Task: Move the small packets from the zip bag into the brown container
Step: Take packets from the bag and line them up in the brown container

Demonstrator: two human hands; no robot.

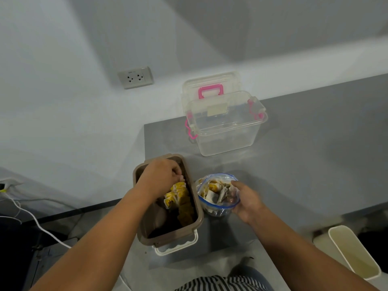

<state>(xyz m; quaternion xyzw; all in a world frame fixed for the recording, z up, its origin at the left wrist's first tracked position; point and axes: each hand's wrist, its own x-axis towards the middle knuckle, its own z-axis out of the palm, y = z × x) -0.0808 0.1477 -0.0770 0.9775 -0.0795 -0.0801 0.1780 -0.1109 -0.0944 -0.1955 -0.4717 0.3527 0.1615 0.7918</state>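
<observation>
Packets [178, 196] partly moved: a yellow row sits in the brown container [200, 215]; more remain in the zip bag [218, 208] just beside it; left hand [159, 177] curled over the row, apparently pinching one; right hand [247, 200] grips the bag's open rim; roughly midway, I judge.

Left forearm [100, 238], right forearm [294, 246] bare — striped garment [222, 283] (black-and-white, narrow stripes) at bottom edge.
</observation>
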